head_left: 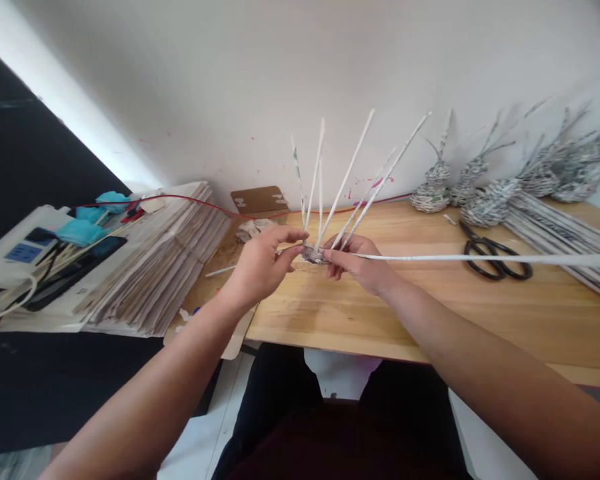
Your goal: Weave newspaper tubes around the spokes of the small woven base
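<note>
Between my two hands, above the wooden table, is a small woven base of rolled paper. Several upright paper rods fan up and outward from it. My left hand pinches the left side of the weave, thumb and forefinger pressed at its edge. My right hand grips the right side, its fingers partly hidden behind the weave. From the right hand a long white paper strand runs out almost level to the right edge of the view, passing over the black scissors.
A tall stack of paper stands left, with blue masks and a white power strip on top. Several woven paper gourd shapes line the wall at right. Paper rods lie beneath them on the table.
</note>
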Demonstrator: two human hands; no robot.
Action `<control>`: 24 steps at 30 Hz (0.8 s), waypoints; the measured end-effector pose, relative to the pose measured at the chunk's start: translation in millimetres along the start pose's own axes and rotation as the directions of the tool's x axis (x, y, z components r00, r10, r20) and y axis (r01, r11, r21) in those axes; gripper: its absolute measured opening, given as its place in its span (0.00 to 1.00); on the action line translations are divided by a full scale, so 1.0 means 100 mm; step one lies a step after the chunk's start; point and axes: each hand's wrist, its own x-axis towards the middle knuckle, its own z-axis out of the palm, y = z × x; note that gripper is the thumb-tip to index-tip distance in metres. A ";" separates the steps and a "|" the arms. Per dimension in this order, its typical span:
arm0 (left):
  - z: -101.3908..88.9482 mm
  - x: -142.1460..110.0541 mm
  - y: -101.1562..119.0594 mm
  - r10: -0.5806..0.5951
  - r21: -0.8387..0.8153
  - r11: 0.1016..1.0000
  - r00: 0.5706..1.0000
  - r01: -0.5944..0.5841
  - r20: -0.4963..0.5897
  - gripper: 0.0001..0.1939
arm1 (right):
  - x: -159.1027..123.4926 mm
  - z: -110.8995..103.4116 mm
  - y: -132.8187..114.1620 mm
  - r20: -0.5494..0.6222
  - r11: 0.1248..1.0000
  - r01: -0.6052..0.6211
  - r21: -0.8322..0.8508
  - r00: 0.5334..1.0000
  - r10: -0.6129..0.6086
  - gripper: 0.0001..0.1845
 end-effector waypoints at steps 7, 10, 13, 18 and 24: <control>-0.05 0.18 0.01 0.043 0.202 0.977 0.994 -0.063 0.099 0.11 | 0.00 0.01 0.00 -0.002 0.999 -0.039 -0.035 0.999 0.039 0.13; -0.06 0.20 0.01 0.068 0.233 0.966 0.981 -0.110 0.180 0.09 | 0.00 0.01 0.00 -0.008 0.998 -0.043 -0.037 0.999 0.043 0.12; -0.05 0.20 0.00 0.037 0.246 0.966 0.982 -0.083 0.186 0.08 | 0.00 0.02 0.00 0.001 0.998 -0.058 -0.025 0.998 0.058 0.12; -0.03 0.21 -0.04 -0.022 0.180 0.983 0.979 -0.015 0.201 0.08 | 0.00 0.02 0.00 0.000 0.996 -0.091 0.010 0.996 0.091 0.13; -0.02 0.24 -0.06 -0.082 0.087 0.994 0.978 0.066 0.194 0.08 | 0.00 0.00 0.02 0.012 0.995 -0.101 0.028 0.995 0.101 0.13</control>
